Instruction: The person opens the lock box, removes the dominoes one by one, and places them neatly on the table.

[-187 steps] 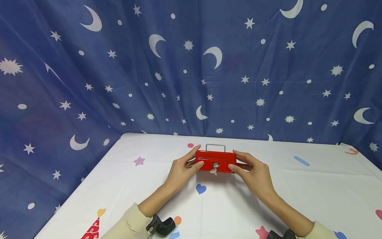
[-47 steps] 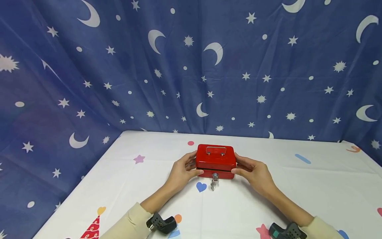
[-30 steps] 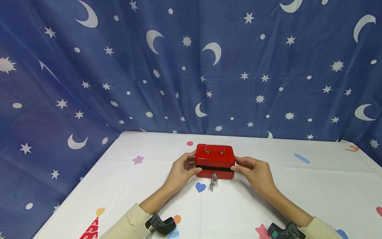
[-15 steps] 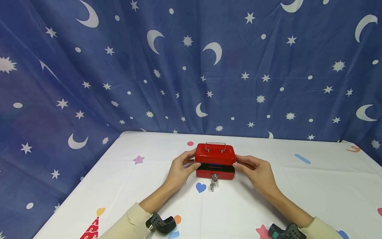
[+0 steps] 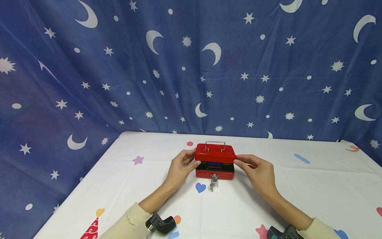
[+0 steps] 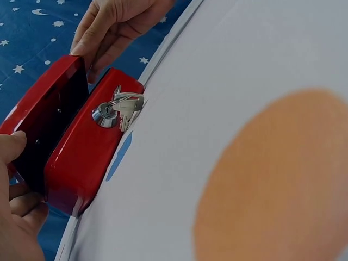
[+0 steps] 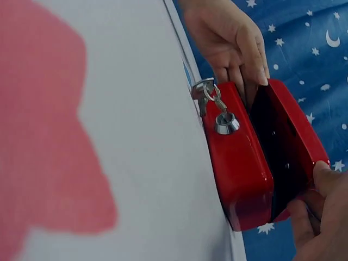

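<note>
Lid (image 5: 213, 153) in the pinch of left hand (image 5: 178, 167) and right hand (image 5: 260, 172) — glossy, round-cornered red box (image 5: 204, 174), perhaps metal.

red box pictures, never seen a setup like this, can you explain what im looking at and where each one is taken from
There's no machine here, just a person's bare left hand and right hand. The wide picture comes from a head camera; the two tilted close-ups come from wrist cameras, one per wrist. A red box rests on a white patterned cloth, with keys hanging at its front lock. The hands hold its partly raised lid, one at each side.
</note>
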The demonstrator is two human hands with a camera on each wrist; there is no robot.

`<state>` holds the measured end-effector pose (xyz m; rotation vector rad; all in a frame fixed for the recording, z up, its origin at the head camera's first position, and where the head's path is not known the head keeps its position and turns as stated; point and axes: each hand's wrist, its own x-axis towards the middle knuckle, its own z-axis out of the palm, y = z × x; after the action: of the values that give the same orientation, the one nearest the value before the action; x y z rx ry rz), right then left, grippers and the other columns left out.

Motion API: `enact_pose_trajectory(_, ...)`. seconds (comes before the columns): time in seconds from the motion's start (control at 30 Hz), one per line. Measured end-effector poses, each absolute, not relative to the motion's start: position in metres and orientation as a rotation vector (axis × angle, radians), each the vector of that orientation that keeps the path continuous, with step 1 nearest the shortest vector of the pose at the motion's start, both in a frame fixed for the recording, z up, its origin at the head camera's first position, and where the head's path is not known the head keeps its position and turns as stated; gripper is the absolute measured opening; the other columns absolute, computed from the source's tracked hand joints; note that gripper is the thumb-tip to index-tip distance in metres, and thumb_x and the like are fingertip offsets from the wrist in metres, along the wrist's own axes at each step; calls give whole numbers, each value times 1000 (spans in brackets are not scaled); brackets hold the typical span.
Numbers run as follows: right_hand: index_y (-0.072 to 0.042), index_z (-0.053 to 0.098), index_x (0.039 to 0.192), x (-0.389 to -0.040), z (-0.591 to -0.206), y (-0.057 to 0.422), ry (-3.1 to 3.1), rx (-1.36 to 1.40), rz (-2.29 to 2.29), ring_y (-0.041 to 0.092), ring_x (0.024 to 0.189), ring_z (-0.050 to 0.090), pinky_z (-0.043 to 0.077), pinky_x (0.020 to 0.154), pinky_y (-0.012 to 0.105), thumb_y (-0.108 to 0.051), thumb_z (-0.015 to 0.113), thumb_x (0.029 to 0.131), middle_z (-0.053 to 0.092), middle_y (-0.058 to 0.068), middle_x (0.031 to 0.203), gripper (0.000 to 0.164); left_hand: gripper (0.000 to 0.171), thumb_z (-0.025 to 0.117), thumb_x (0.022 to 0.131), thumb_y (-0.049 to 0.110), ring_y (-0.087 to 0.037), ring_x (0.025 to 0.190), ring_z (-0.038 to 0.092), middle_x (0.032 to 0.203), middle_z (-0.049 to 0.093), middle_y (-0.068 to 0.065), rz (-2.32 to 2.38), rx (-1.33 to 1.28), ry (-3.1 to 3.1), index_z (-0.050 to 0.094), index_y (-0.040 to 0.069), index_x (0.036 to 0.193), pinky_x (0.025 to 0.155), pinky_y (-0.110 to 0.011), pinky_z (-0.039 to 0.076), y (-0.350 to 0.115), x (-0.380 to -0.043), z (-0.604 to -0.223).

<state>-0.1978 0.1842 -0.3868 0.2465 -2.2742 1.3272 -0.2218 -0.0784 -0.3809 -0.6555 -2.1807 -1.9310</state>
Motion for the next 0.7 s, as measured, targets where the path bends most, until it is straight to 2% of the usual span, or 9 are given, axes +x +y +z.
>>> enact_pose_trajectory(0.13,-10,75,105,-196,-385,182,-2242,251,1361,17,90,69,52,72,16,-21,77,82,72,1,99,26,42,70,85,0,-31,120,53,131,56,-16,-1941,-630,-2150,55,-4,125,95,-36,44,-79,-229,-390)
enact_pose_trajectory(0.4,-9,71,113,-197,-389,184,-2211,333,1488,1,101,61,48,84,16,-17,69,89,67,2,114,25,31,71,85,3,-25,113,60,123,62,-12,-1967,-547,-2087,62,-3,115,92,-28,47,-76,-233,-391)
enact_pose_trajectory(0.53,-6,68,118,-198,-390,185,-2187,401,1513,5,107,58,46,88,15,-9,64,92,63,5,120,27,29,71,85,2,-25,109,62,119,65,-12,-1977,-539,-2044,65,-3,112,91,-28,48,-75,-234,-390)
enact_pose_trajectory(0.7,-1,65,122,-197,-387,183,-2133,487,1567,13,110,59,45,90,17,-2,60,93,60,10,124,29,30,67,88,3,-25,108,62,120,64,-13,-1992,-533,-2049,65,-4,117,88,-26,49,-75,-234,-387)
